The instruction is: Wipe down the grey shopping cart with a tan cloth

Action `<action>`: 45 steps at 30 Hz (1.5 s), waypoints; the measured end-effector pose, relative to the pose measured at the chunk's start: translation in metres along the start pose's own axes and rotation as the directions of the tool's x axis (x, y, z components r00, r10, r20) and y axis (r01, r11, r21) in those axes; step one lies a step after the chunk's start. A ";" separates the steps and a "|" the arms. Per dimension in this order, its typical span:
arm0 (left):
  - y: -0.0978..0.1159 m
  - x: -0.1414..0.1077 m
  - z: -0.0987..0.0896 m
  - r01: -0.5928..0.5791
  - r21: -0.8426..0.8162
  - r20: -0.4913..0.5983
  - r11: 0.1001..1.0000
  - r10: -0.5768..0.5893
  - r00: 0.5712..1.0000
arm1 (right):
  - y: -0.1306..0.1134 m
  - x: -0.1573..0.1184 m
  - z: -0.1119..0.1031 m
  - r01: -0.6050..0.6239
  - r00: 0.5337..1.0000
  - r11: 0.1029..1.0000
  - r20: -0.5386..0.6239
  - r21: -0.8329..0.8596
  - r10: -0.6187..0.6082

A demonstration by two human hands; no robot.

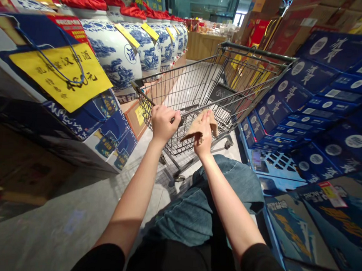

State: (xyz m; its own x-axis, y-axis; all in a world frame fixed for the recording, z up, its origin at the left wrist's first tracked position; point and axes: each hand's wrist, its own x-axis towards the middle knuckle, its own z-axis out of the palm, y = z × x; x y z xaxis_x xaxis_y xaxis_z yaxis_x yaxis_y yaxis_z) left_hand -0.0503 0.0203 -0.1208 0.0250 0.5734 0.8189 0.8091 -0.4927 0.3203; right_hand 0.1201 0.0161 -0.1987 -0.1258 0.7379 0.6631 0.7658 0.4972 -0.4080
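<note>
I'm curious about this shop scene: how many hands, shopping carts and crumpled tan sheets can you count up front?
Hands: 2, the left hand and the right hand
Shopping carts: 1, the wire shopping cart
Tan sheets: 1, the crumpled tan sheet
Total: 4

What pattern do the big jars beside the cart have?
The jars are white with blue painted scenes, clearest in the head view.
</note>
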 end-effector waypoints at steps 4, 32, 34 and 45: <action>0.002 0.000 0.000 0.016 -0.007 0.000 1.000 -0.016 1.000 | -0.009 -0.011 0.003 0.293 0.943 0.949 0.130 0.112 -0.307; -0.002 0.000 0.000 0.009 0.036 0.004 0.999 -0.009 1.000 | -0.002 0.002 0.006 0.149 0.968 0.989 0.200 0.013 -0.149; -0.002 0.000 0.000 0.012 0.035 0.005 0.999 -0.013 1.000 | 0.004 0.005 0.006 0.093 0.978 0.995 0.193 -0.045 -0.083; -0.007 0.005 -0.003 -0.055 0.003 0.049 0.998 0.055 0.997 | -0.001 0.008 0.009 0.033 0.999 0.998 0.027 0.047 -0.034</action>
State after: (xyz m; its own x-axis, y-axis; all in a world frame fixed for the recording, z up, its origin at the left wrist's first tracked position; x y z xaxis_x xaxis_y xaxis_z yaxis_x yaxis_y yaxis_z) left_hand -0.0581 0.0246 -0.1178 0.0980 0.5768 0.8110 0.8082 -0.5217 0.2734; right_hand 0.1128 0.0259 -0.1983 -0.1687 0.7328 0.6592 0.7310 0.5417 -0.4151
